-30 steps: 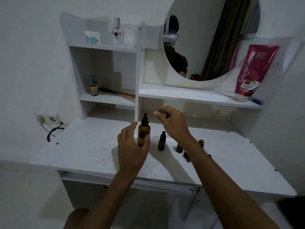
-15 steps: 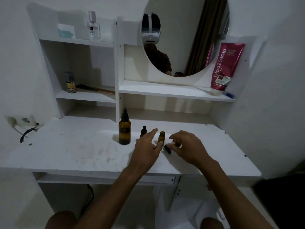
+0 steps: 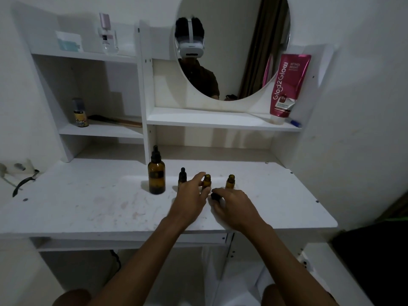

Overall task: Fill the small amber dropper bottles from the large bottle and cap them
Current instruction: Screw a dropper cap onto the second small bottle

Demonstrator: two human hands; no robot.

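Note:
The large amber bottle (image 3: 156,176) with a black dropper cap stands upright near the middle of the white desk (image 3: 88,204). To its right stands a small capped dropper bottle (image 3: 182,176), partly hidden by my left hand (image 3: 192,197). That hand's fingers reach around a small uncapped amber bottle (image 3: 206,181). A second uncapped small bottle (image 3: 230,181) stands further right. My right hand (image 3: 231,207) pinches a black dropper cap (image 3: 214,196) just in front of the two open bottles.
Shelves rise behind the desk with a round mirror (image 3: 231,47), a pink tube (image 3: 287,85), a perfume bottle (image 3: 107,35) and a small yellow-labelled bottle (image 3: 80,113). A black cable (image 3: 22,183) hangs at the desk's left edge. A wall stands close on the right.
My left hand let go of the large bottle and moved right to a small open bottle. My right hand dropped to the desk and took hold of a black cap. The view shifted right.

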